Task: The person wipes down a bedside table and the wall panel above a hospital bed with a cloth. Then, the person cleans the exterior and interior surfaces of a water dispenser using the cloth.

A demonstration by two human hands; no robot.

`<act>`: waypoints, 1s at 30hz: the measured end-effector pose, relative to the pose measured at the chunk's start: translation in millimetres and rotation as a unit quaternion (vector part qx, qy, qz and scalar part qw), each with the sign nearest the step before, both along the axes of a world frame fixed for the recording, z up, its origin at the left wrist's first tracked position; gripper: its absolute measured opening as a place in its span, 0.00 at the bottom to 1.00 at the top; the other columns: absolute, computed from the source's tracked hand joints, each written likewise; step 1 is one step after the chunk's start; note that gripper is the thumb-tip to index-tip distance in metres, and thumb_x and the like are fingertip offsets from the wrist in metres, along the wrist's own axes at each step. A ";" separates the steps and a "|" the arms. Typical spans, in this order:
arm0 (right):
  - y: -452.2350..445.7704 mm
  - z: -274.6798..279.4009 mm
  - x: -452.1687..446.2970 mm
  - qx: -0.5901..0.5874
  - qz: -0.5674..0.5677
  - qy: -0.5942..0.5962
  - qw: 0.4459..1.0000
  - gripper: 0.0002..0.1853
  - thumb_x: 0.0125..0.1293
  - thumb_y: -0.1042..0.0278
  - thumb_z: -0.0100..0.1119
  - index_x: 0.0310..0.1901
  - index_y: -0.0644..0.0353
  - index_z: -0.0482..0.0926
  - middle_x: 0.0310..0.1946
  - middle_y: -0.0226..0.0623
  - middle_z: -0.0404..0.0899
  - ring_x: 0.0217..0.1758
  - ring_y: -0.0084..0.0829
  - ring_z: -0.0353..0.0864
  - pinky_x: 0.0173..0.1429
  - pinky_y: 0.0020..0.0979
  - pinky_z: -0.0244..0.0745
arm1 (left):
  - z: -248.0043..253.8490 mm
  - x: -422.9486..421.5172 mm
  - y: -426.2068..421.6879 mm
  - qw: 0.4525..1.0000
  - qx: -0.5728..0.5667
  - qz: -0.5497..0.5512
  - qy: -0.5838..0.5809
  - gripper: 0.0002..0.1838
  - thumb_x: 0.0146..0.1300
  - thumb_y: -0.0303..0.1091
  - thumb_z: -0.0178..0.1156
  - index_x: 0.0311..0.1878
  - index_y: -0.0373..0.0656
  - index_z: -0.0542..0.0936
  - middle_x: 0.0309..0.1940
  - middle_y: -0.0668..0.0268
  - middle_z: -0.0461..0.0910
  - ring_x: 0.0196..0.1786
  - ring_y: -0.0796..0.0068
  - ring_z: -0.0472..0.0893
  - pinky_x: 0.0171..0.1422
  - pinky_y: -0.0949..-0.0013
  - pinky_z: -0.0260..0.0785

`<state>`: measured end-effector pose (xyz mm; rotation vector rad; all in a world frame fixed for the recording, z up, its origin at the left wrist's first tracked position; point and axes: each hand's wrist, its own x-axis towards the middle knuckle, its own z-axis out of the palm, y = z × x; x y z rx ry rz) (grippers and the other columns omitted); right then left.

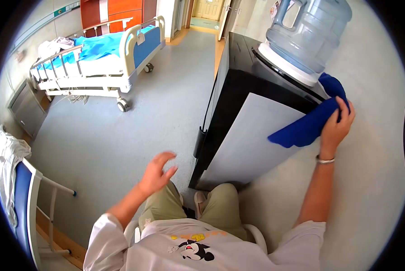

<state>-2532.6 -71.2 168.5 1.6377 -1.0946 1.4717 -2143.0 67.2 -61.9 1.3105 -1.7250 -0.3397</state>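
My right hand point(340, 122) grips a blue cloth point(304, 127) at the upper corner of the water dispenser point(252, 140). The cloth drapes across the dispenser's grey side panel, and part of it reaches up beside the bottle's base. A large clear water bottle point(308, 34) stands upside down on the white collar on top. My left hand point(158, 174) hovers above my knee, fingers curved and apart, holding nothing. It is to the left of the dispenser and does not touch it.
A hospital bed point(134, 49) on wheels with a blue cover stands at the back left. At the left edge is a blue-padded seat point(24, 198) with a white frame and white fabric on it. A wall runs close along the right. An open door point(225, 20) is at the far end.
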 end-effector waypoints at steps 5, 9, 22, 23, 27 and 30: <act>9.4 -74.8 71.8 -0.124 -0.047 0.160 0.978 0.12 0.52 0.74 0.61 0.40 0.60 0.80 0.51 0.45 0.69 0.55 0.46 0.66 0.57 0.46 0.63 | 122.4 -34.7 -84.2 0.982 -0.180 -0.002 0.048 0.17 0.58 0.34 0.58 0.50 0.38 0.73 0.48 0.52 0.74 0.51 0.52 0.73 0.56 0.63 0.65; 3.5 -158.8 96.6 -0.083 0.044 0.225 0.970 0.08 0.52 0.70 0.61 0.35 0.57 0.80 0.47 0.34 0.70 0.51 0.37 0.66 0.55 0.41 0.64 | 185.6 -53.7 -121.1 0.955 -0.295 -0.039 -0.014 0.20 0.58 0.39 0.57 0.51 0.38 0.72 0.48 0.54 0.74 0.52 0.54 0.71 0.58 0.62 0.61; 4.2 -100.7 111.0 -0.109 0.173 0.319 0.925 0.12 0.53 0.68 0.59 0.41 0.56 0.79 0.45 0.30 0.69 0.53 0.32 0.68 0.53 0.38 0.65 | 218.2 -86.1 -157.9 0.936 -0.332 -0.113 0.029 0.14 0.63 0.35 0.50 0.34 0.34 0.80 0.35 0.58 0.81 0.45 0.62 0.79 0.52 0.66 0.67; 3.2 -81.0 114.6 -0.136 0.161 0.273 0.938 0.12 0.53 0.69 0.61 0.40 0.57 0.79 0.46 0.32 0.68 0.53 0.34 0.68 0.51 0.39 0.65 | 218.7 -86.0 -160.0 0.924 -0.362 -0.117 0.041 0.14 0.62 0.36 0.51 0.32 0.35 0.80 0.32 0.58 0.81 0.41 0.60 0.80 0.47 0.66 0.69; -8.5 -68.1 150.9 -0.205 0.187 0.133 0.951 0.13 0.48 0.72 0.63 0.38 0.60 0.80 0.46 0.38 0.68 0.50 0.42 0.68 0.49 0.44 0.67 | 210.7 -73.7 -161.1 0.936 -0.309 -0.164 0.037 0.21 0.67 0.40 0.42 0.37 0.31 0.79 0.39 0.54 0.80 0.48 0.63 0.77 0.57 0.66 0.65; -2.3 -131.0 160.9 -0.077 0.300 0.259 0.915 0.15 0.51 0.72 0.58 0.43 0.63 0.77 0.45 0.35 0.70 0.52 0.38 0.67 0.53 0.39 0.67 | 215.0 -78.2 -160.1 0.926 -0.339 -0.164 0.032 0.26 0.70 0.43 0.34 0.37 0.32 0.78 0.39 0.54 0.80 0.48 0.62 0.77 0.58 0.65 0.64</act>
